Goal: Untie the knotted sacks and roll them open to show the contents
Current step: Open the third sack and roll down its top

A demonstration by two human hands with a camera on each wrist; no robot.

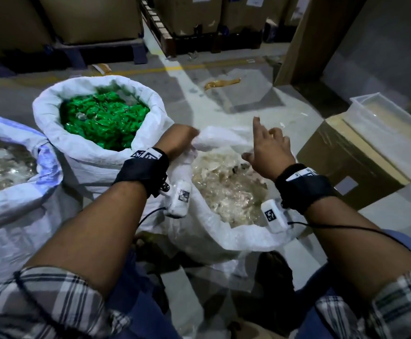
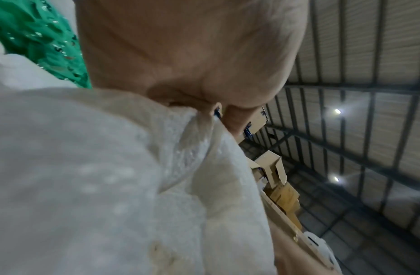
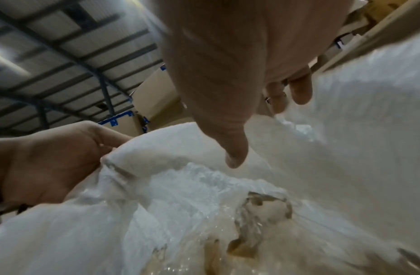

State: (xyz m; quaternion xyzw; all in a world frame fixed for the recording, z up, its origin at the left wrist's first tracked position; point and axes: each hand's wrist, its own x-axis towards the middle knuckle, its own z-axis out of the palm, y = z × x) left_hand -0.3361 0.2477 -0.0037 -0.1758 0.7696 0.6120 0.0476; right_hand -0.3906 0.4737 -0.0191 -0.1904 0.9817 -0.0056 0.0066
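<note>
A white woven sack (image 1: 214,231) stands in front of me, its mouth open over pale clear-wrapped pieces (image 1: 226,189). My left hand (image 1: 180,140) grips the sack's far-left rim, fingers curled round the cloth (image 3: 124,148). My right hand (image 1: 268,145) hovers above the sack's right side with its fingers spread and holds nothing; its thumb (image 3: 230,145) points down toward the cloth. The left wrist view shows my left palm (image 2: 192,55) pressed against the bunched sack cloth (image 2: 110,167).
A rolled-open sack of green packets (image 1: 104,121) stands at the left, touching the one I hold. Another open sack (image 1: 11,167) lies at the far left. A cardboard box (image 1: 351,152) with a clear tray (image 1: 390,118) sits at the right. Pallets with cartons (image 1: 96,18) line the back.
</note>
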